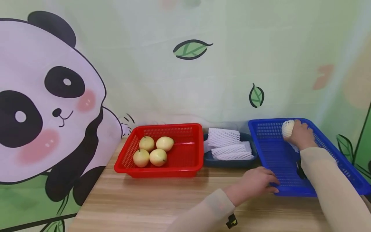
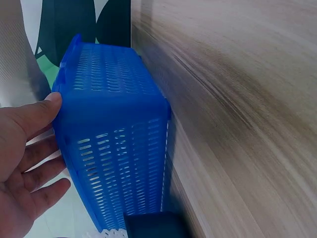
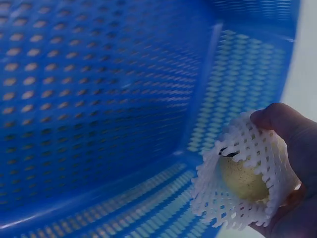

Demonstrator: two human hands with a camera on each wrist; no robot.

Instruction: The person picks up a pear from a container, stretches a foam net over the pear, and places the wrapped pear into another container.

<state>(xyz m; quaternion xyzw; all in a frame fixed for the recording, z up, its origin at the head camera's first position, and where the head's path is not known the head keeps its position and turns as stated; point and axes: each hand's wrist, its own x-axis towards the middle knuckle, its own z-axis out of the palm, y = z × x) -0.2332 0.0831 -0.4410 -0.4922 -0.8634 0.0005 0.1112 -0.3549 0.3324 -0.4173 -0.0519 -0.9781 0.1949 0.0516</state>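
I find four pears [image 1: 157, 157] near the red basket's [image 1: 158, 169] left edge, my left hand [image 1: 256, 182] spread at the blue basket's [image 1: 278, 154] near-left corner, and a netted pear [image 1: 287, 128] gripped in my right hand [image 1: 302, 134] near that basket's far edge.

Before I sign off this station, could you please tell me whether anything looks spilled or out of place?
Nothing stands out. Four bare fruits sit inside the red basket, the white foam nets lie in the dark bin, and the right hand holds a netted fruit at the blue basket. No spill or damage shows.
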